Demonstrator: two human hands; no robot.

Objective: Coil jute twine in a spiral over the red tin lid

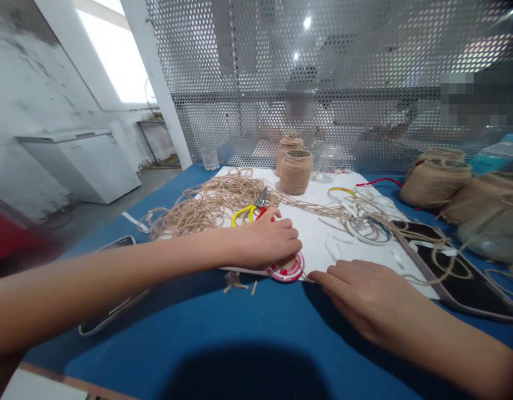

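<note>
My left hand (271, 239) is curled down over a round red and white disc (286, 273), which looks like a jar lid; its fingertips are partly hidden. Some tan twine shows on the disc under that hand. From the disc's right edge a thin twine strand (303, 273) runs to my right hand (360, 291), whose thumb and forefinger pinch its end. Just beyond my left hand lie scissors (256, 208) with yellow and red handles. A large loose tangle of jute twine (206, 203) spreads behind my left forearm.
Twine-wrapped jars (296, 173) stand at the back on white paper (310, 216), beside a clear glass jar (327, 161). More wrapped jars (435, 178) sit at right. A dark tablet-like device (468, 272), tape rolls (370, 229) and a phone (110, 319) lie on the blue table (240, 333).
</note>
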